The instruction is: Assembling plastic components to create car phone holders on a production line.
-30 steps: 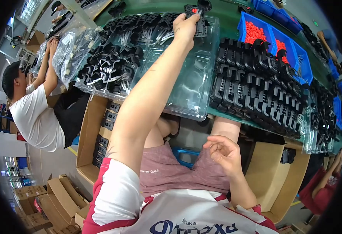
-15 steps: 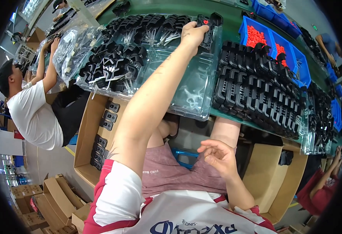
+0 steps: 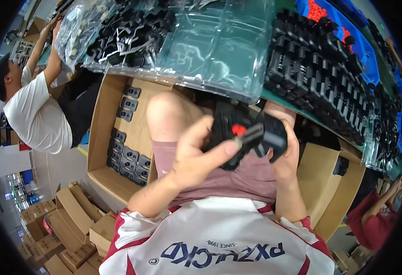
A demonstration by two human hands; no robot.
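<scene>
A black plastic assembly point(image 3: 222, 133) with a small red piece on it is held up above my lap. My left hand point(image 3: 196, 153) closes around its left side, thumb across the top near the red piece. At its right end, my right hand point(image 3: 289, 158) has its fingers wrapped around a bulky black portion point(image 3: 274, 137). Motion blurs the assembly, so I cannot tell whether that portion is a separate piece. Beyond my knees lies a clear plastic tray point(image 3: 214, 50) on the green bench. Black parts with metal strips point(image 3: 127, 39) are heaped to its left.
Rows of stacked black plastic parts point(image 3: 308, 68) line the bench's right side. Behind them sit blue bins point(image 3: 368, 57) with red pieces point(image 3: 316, 10). An open carton point(image 3: 101, 123) with flat black parts stands left; another carton point(image 3: 318, 178) stands right. A co-worker point(image 3: 38, 110) is at left.
My left hand has come back from the far tray to my lap, bringing the black assembly with the red piece. My right hand, previously free, now grips its right end. The view has tilted down.
</scene>
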